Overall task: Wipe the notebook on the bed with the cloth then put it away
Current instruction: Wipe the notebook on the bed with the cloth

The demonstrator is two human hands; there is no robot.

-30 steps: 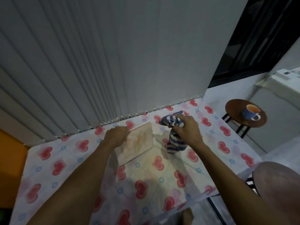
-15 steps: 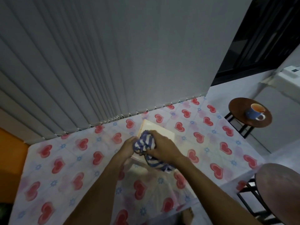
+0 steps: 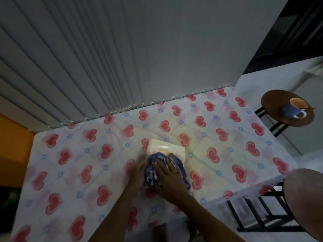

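Note:
A pale notebook (image 3: 166, 148) lies flat on the bed (image 3: 73, 159), which has a white sheet printed with red hearts. A blue-and-white striped cloth (image 3: 153, 170) is bunched on the notebook's near half. My right hand (image 3: 168, 179) presses down on the cloth with fingers spread over it. My left hand (image 3: 137, 172) rests at the notebook's left near edge, beside the cloth; it is blurred, and its grip is unclear. The near part of the notebook is hidden under cloth and hands.
A grey ribbed wall (image 3: 104, 58) runs along the bed's far edge. A round wooden stool (image 3: 272, 109) at the right carries a blue cup (image 3: 294, 109). Another round stool (image 3: 304, 198) stands near the bed's right near corner.
The notebook went from tilted up in my left hand to flat on the bed. My right hand brought the cloth over from the right and now presses it onto the notebook.

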